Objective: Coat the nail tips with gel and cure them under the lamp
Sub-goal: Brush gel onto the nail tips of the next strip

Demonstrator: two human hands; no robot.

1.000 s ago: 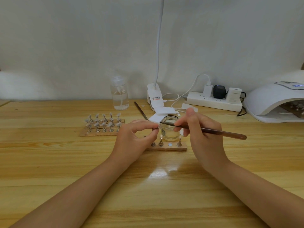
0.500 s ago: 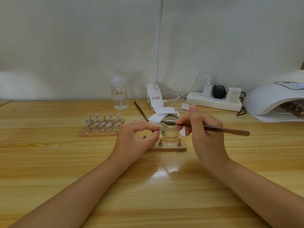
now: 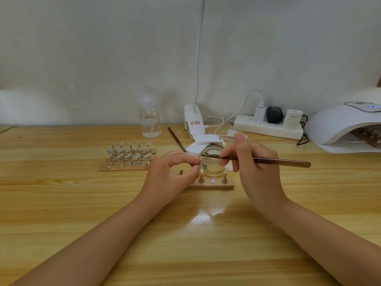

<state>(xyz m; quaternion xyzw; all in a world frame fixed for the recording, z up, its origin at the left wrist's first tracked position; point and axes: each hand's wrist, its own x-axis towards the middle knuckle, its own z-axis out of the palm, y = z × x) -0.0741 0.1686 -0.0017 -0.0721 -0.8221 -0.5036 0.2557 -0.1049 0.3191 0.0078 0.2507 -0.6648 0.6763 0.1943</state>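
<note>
Clip lamp base label (image 3: 195,123): red and dark print, too small to read.
White charger (image 3: 293,119): faint grey brand mark, illegible.
Nail lamp display (image 3: 373,107): blue digits, blurred.

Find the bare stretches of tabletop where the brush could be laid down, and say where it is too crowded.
Free: the near table between both forearms, and the left stretch in front of the full nail stand. Crowded: around the glass jar, the small stand, white pads and power strip.

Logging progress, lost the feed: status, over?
Left hand pinches clear nail tip. Right hand grips brown brush, bristles at tip. Nothing obstructing.
</note>
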